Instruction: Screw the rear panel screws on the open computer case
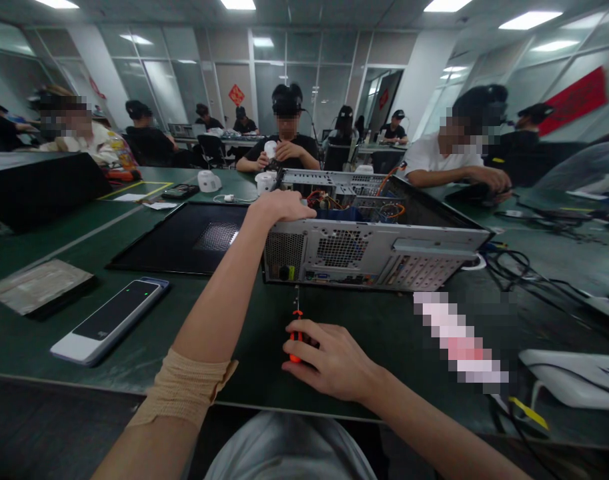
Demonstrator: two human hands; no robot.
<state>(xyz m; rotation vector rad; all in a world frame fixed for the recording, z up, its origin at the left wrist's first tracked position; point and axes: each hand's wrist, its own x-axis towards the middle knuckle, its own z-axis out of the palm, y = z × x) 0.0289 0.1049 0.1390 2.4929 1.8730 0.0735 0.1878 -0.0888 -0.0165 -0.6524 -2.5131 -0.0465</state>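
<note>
An opened grey-and-black computer case [377,250] lies on its side, its back panel facing me. Over its rear left corner rests my left hand [283,205], bent round the top edge; some of its fingertips are hidden. Coloured wires [324,200] show inside the case. My right hand [329,360] is closed round the orange-and-black handle of a screwdriver [296,333], low over the table in front of the case. The screwdriver's shaft points away from me, towards the lower edge of the back panel.
A black side panel [179,237] lies left of the case. Nearer are a white-and-black power bank [114,320] and a flat silver drive [41,287]. Black cables [514,273] and a white device [579,377] are at right. Several people sit around; one opposite holds a white object [271,149].
</note>
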